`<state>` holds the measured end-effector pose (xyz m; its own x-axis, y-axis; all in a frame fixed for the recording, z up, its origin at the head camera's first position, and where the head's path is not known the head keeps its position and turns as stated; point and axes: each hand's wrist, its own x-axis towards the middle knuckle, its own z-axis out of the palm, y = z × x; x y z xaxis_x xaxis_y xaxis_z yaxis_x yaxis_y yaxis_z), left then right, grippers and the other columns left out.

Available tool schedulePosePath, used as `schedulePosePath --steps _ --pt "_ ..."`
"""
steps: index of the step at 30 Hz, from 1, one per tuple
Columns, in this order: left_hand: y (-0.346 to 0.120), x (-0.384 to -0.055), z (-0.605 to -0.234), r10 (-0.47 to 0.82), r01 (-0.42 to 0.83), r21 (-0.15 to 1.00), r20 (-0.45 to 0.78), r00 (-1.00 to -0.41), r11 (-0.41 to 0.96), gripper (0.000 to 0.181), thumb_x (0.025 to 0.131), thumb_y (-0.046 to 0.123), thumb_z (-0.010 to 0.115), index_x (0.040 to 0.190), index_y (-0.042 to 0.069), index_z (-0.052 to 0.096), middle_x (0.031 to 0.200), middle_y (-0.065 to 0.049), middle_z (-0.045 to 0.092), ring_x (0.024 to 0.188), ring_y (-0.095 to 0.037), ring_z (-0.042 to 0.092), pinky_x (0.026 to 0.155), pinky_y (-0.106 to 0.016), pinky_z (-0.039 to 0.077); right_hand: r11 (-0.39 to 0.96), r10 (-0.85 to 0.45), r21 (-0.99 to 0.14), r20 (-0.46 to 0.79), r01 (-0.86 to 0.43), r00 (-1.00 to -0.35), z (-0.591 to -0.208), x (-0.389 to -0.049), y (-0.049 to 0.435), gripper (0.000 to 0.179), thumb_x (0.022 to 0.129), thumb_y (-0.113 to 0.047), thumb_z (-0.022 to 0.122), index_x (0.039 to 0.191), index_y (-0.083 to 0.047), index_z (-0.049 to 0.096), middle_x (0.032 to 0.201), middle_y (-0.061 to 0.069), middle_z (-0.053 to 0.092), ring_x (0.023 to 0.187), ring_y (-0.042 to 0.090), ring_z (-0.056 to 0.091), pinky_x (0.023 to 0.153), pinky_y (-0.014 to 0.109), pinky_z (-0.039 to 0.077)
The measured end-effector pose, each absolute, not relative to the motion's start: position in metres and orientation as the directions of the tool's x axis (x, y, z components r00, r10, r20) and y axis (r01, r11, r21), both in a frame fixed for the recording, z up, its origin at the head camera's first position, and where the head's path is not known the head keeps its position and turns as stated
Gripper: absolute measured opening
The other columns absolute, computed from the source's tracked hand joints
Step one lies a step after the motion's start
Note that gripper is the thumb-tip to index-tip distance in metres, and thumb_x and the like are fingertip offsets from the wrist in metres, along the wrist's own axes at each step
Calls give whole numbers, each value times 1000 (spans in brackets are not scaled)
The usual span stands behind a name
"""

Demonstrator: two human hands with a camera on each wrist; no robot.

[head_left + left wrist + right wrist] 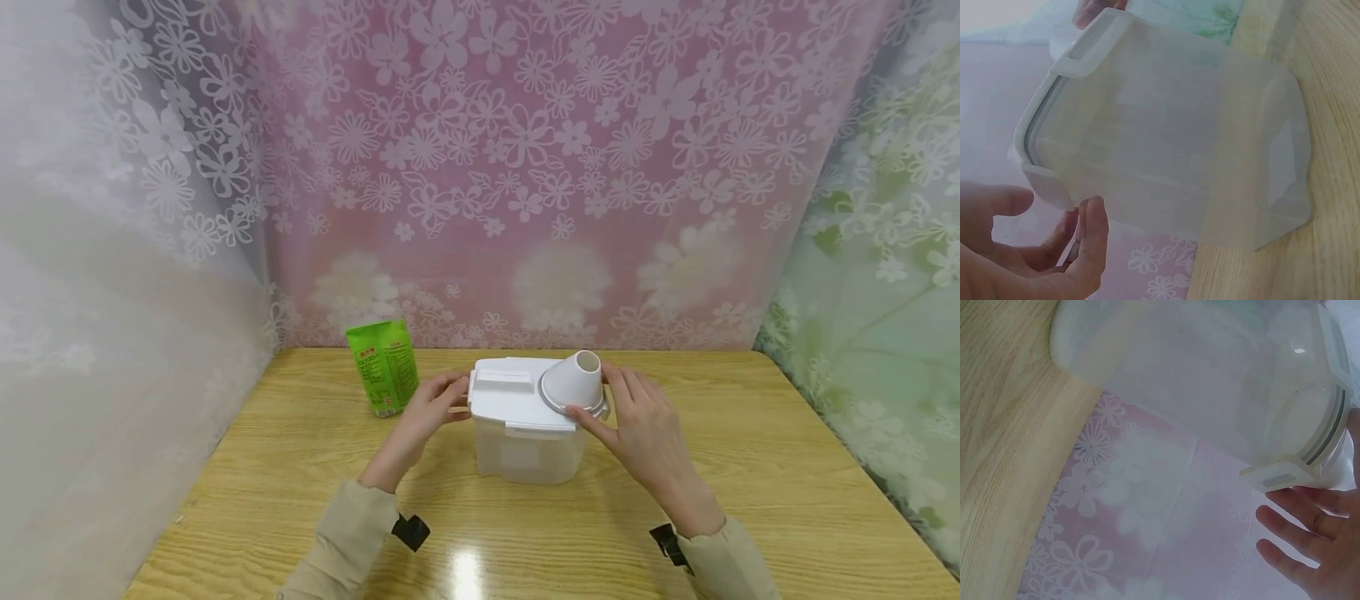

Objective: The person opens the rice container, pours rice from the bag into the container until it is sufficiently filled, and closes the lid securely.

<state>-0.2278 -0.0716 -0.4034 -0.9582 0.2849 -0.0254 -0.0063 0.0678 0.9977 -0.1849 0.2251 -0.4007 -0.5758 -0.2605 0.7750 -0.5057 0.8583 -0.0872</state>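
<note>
A translucent storage container (530, 454) with a white lid (504, 407) stands upright on the wooden table. A white cone-shaped cap (573, 382) with a round hole at its top sits on the lid's right end. My left hand (430, 410) is at the container's left end, its fingertips at the lower edge of a white side latch (1052, 187) and its thumb apart from them. My right hand (647, 425) holds the cap's base, thumb at the front and fingers behind. Its other fingers spread beside the right-end latch (1277, 475).
A green printed packet (383, 367) stands at the back left, just beyond the left hand. The wooden table (750, 450) reaches back to a pink floral curtain (510, 183). Pale curtains hang along both sides. A black strap (411, 531) is on the left wrist, with another on the right.
</note>
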Motion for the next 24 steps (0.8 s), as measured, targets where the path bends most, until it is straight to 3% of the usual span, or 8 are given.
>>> schedulePosePath --steps 4,9,14,24 --pt "-74 -232 -401 318 -73 996 -83 -945 44 42 109 28 48 132 -5 57 120 -19 61 112 -34 62 102 -53 51 860 -255 -89 779 -503 -573 -401 -185 225 81 96 -71 44 119 4 61 97 18 65 91 40 65 76 55 54" --pt "-78 -237 -399 357 -143 989 -147 -923 36 47 108 34 49 133 -5 58 114 -13 62 97 -20 63 95 -44 56 860 -250 -95 779 -501 -576 -402 -185 225 81 95 -72 44 119 4 61 96 18 65 89 39 64 74 54 55" --pt "-80 -238 -399 400 -180 984 -170 -901 12 47 108 33 50 131 -6 59 107 -7 63 94 -17 63 92 -39 58 860 -253 -91 778 -502 -576 -402 -186 225 80 96 -71 44 119 3 61 96 17 65 87 38 64 72 53 55" --pt "-88 -240 -399 505 -194 981 -152 -850 -31 52 105 21 54 145 -11 42 112 -5 63 101 -15 63 107 -48 48 860 -257 -86 779 -503 -572 -403 -186 225 82 96 -71 43 120 5 61 94 18 65 83 37 63 69 52 54"
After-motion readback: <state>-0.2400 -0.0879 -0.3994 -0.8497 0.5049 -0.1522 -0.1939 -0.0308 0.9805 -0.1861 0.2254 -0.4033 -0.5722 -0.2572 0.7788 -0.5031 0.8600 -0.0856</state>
